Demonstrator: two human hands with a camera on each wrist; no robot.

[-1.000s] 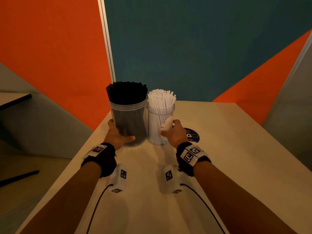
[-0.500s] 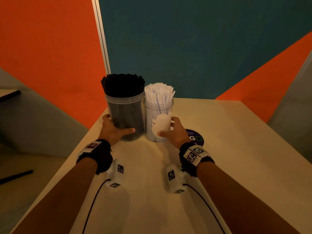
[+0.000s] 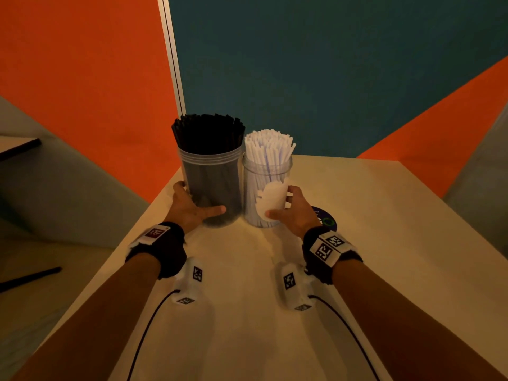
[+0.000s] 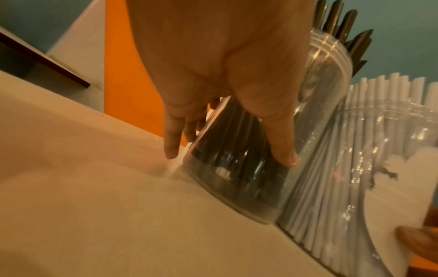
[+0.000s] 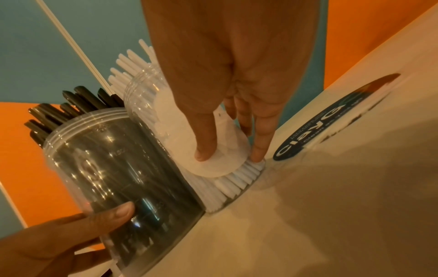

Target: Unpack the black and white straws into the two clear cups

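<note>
Two clear cups stand side by side on the pale table (image 3: 357, 243), near its far left corner. The larger cup (image 3: 213, 182) is packed with black straws (image 3: 209, 133). My left hand (image 3: 200, 198) grips it low down, thumb in front and fingers behind, as the left wrist view shows (image 4: 228, 156). The smaller cup (image 3: 264, 171) holds white straws (image 3: 268, 144) and bears a white label (image 5: 213, 165). My right hand (image 3: 283, 204) grips this cup, thumb on the label and fingers round its right side (image 5: 231, 156). Both cups rest upright on the table and touch each other.
A round dark sticker (image 3: 327, 221) lies on the table just right of my right hand. The table's left edge runs close beside the black-straw cup. Orange and teal wall panels rise behind. A dark-edged surface (image 3: 19, 147) sits lower at the far left.
The white-straw cup has turned so its label faces me more fully. Both hands keep hold of their cups, which sit slightly farther back on the table.
</note>
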